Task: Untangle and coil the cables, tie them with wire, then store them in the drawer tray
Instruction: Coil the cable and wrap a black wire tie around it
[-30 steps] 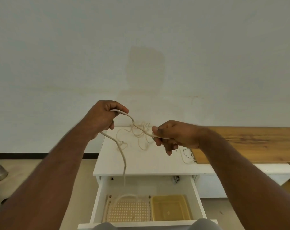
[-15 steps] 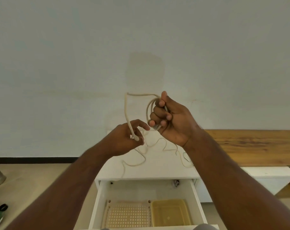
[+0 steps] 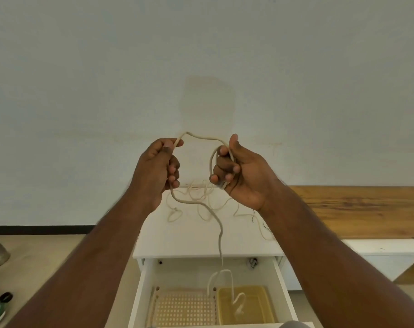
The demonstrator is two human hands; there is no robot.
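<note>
Your left hand [image 3: 157,170] and right hand [image 3: 239,172] both grip the thick beige cable [image 3: 202,138]: looped in the right fist, its tail hanging down into the open white drawer [image 3: 139,292].

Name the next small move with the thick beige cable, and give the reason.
Probably bring the left hand across to lay another loop into the right hand. The right holds only a small coil of the thick beige cable, while a long tail runs from the left hand down into the open white drawer, trailing over its yellow plastic tray.
</note>
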